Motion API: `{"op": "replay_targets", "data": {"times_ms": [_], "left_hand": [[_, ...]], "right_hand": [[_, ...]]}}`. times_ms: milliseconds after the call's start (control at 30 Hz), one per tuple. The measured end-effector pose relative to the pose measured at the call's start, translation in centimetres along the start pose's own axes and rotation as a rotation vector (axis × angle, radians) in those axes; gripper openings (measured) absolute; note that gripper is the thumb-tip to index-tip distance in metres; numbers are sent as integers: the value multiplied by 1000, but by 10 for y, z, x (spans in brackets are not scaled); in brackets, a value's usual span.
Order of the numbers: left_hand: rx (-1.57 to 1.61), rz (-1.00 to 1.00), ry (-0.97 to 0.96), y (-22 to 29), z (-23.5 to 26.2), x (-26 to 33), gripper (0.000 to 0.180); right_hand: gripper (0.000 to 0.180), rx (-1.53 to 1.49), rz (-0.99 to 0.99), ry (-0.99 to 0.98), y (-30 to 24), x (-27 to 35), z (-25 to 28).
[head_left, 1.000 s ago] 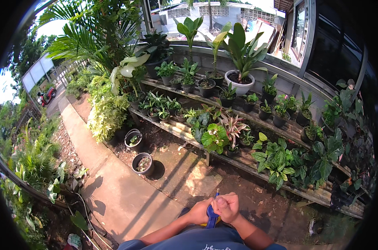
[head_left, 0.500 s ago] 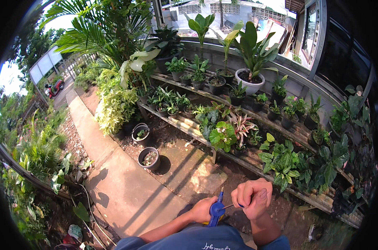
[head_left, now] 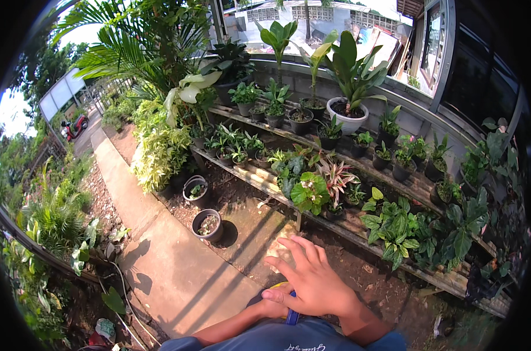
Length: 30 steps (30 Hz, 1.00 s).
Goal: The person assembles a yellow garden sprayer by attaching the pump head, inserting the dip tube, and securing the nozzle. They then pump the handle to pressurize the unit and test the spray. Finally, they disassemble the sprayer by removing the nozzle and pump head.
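My left hand (head_left: 268,309) is closed around a blue hand tool (head_left: 292,316), low in front of my shirt. Only the blue lower part and a bit of yellow near the knuckles show; the rest of the tool is hidden behind my hands. Over it is my right hand (head_left: 317,285), palm down, its fingers spread and bent a little toward the path. The right thumb reaches across to the left hand, and whether it touches the tool I cannot tell.
A two-tier wooden plant bench (head_left: 265,186) with several potted plants runs along the right. Two dark buckets (head_left: 207,226) with soil stand beside the concrete path (head_left: 160,251). A pale hose (head_left: 125,286) lies at the lower left; a red motorbike (head_left: 75,126) is parked far off.
My right hand has let go of the thin rod at the tool's side, moved left over the tool and spread its fingers. The tool's round body and pointed tip are now covered.
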<state>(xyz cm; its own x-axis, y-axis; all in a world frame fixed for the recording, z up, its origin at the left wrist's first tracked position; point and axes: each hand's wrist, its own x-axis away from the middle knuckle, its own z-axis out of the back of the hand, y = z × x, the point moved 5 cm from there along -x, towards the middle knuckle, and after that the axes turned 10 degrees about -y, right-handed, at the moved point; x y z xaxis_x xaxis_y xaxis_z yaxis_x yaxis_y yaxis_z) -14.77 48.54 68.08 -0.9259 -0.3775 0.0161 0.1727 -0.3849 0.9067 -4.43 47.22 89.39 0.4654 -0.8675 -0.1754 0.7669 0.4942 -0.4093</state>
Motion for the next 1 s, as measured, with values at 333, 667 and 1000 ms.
{"op": "replay_targets", "data": {"times_ms": [333, 667, 1000], "left_hand": [[-3, 18, -2, -2, -2, -12, 48], [-36, 27, -11, -14, -6, -19, 49], [-14, -33, -19, -9, -7, -36, 42]], "right_hand": [[80, -37, -124, -121, 22, 4, -55], [54, -479, -151, 385, 58, 40, -98], [66, -1134, 77, 324, 67, 57, -92]]}}
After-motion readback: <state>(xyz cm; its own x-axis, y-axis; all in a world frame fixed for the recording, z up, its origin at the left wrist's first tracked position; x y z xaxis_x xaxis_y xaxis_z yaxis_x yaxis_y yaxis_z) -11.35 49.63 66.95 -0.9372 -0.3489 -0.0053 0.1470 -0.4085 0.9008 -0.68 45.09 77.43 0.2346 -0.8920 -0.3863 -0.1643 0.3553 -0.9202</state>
